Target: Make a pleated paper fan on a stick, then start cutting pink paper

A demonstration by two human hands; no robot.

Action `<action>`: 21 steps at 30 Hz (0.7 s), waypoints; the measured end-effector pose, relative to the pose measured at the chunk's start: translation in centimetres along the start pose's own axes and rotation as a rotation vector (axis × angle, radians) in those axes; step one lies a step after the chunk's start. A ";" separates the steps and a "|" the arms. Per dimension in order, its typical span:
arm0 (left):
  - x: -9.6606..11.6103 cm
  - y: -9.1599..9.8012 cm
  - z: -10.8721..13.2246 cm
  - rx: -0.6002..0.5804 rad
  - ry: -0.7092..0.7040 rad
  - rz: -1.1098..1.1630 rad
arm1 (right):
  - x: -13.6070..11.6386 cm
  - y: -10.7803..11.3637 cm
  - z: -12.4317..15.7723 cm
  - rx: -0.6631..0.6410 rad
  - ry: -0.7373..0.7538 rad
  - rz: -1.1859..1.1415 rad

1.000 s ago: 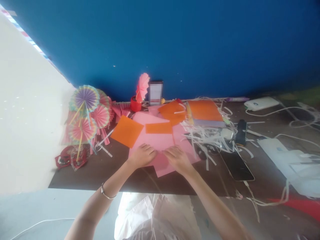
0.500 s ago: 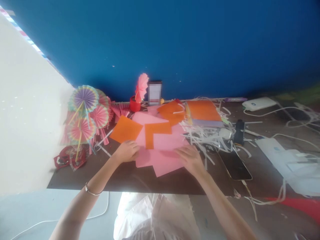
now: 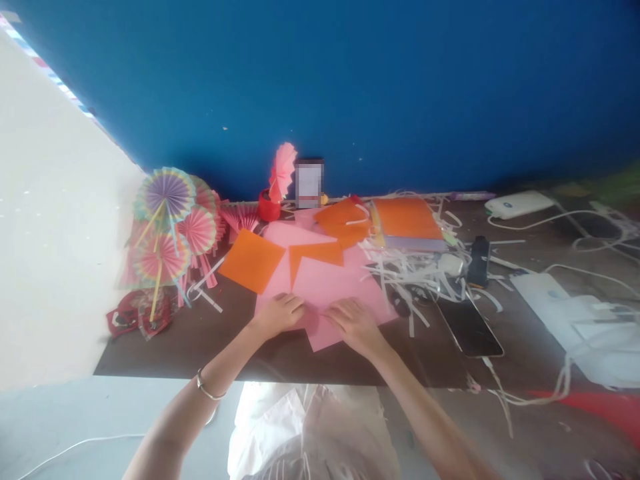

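A sheet of pink paper (image 3: 330, 283) lies turned at an angle on the brown table, over other pink sheets. My left hand (image 3: 281, 313) is closed on its near edge, fingers bent and bunched. Close by on the right, my right hand (image 3: 353, 323) also has its fingers pressed together on the near part of the sheet; its fingertips almost reach the left hand's. Under the sheet's far side an orange paper (image 3: 315, 252) shows in part. Another orange square (image 3: 253, 260) lies to the left. A pink corner (image 3: 320, 339) pokes out below my hands.
Pleated paper fans (image 3: 165, 193) stand at the left, by a red wrapper (image 3: 145, 313). Behind are a red tape roll (image 3: 269, 207) and a propped phone (image 3: 309, 183). White paper strips (image 3: 415, 267), an orange-topped stack (image 3: 407, 220), a dark phone (image 3: 470, 327) and cables lie right.
Both hands have moved inward along the near edge, close to each other. The top pink sheet has turned, covering more of the orange paper beneath it.
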State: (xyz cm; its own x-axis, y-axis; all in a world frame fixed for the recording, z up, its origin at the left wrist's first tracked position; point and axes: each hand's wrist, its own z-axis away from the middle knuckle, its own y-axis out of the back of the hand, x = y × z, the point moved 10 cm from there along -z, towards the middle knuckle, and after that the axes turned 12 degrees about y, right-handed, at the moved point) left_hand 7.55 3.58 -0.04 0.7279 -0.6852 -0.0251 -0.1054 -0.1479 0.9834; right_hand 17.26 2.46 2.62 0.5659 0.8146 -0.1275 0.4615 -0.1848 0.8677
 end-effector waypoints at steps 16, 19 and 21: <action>-4.9 0.0 -1.0 -0.061 0.311 0.233 | 2.6 -0.6 1.3 0.010 -0.306 -0.085; -5.9 -0.3 -1.2 -0.095 0.390 0.303 | 3.0 -1.0 1.7 -0.007 -0.352 -0.112; -6.2 -0.4 -1.3 -0.105 0.414 0.306 | 3.3 -1.3 1.9 -0.008 -0.372 -0.127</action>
State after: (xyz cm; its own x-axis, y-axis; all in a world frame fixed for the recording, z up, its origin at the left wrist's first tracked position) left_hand 3.99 8.81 -0.08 0.8836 -0.3433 0.3185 -0.3020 0.1021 0.9478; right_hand 19.81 4.29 0.13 0.7143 0.5758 -0.3978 0.5390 -0.0900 0.8375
